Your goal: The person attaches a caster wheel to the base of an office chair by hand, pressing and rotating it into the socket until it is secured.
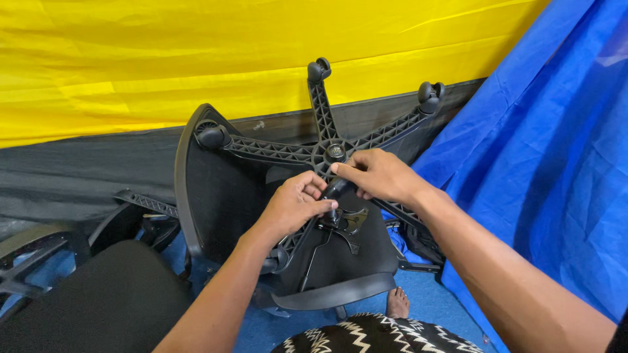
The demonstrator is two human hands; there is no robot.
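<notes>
An upturned black office chair lies before me with its star-shaped wheel base [275,151] facing up and castors at the arm ends. My left hand [294,204] is curled around the black gas-lift column [337,189] just below the base hub [335,152]. My right hand [376,175] grips the same column from the right, fingers over its top near the hub. Below my hands the metal seat plate [350,223] sits on the underside of the chair seat [222,196].
A yellow sheet [196,59] hangs behind and a blue tarp [549,170] drapes on the right. Another black seat cushion [98,301] and chair parts [33,252] lie at the left. A bare foot [397,303] rests on the blue floor.
</notes>
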